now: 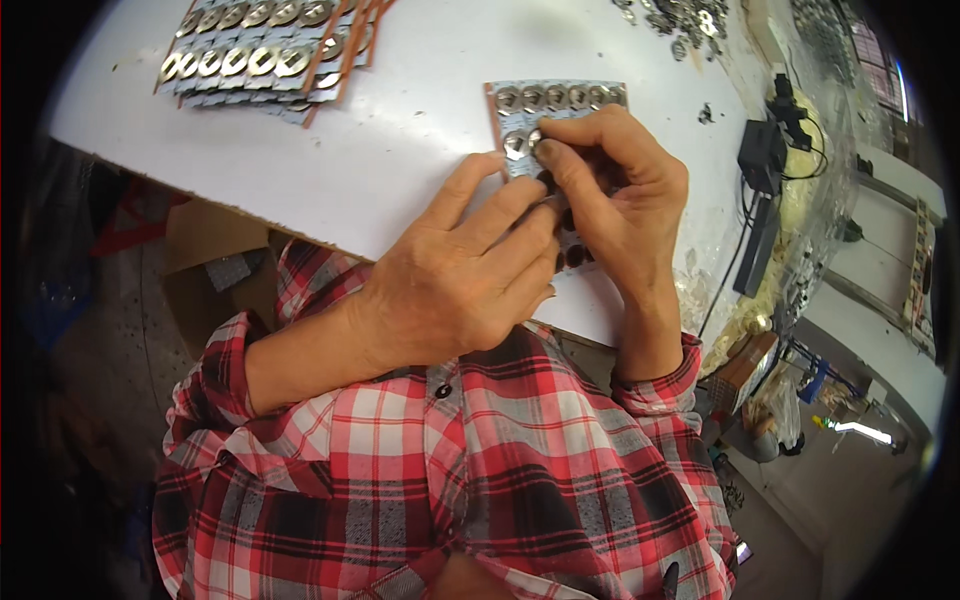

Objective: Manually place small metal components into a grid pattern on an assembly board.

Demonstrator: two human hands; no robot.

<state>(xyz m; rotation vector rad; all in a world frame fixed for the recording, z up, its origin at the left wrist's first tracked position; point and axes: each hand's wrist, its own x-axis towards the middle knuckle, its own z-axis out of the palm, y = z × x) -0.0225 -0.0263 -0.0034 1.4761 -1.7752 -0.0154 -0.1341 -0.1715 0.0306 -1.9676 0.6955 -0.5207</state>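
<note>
In front of me on the white table lies a pale blue panel (508,168) with reddish-brown edge strips. Round silvery metal pieces sit in rows across its far part, and dark round spots show on its near part. My right hand (625,190) pinches a small round metal piece (534,141) between thumb and index finger, against the second row. My left hand (460,265) rests over the panel's near left side with fingers spread. Its index fingertip touches the left edge, while its thumb is hidden. The hands cover much of the panel's middle.
At the far left, similar panels (235,62) are stacked, filled with round metal pieces. Loose small metal parts (690,25) lie heaped at the far right. Black adapters and cables (762,155) line the table's right side. A cardboard box (205,240) stands below the left edge.
</note>
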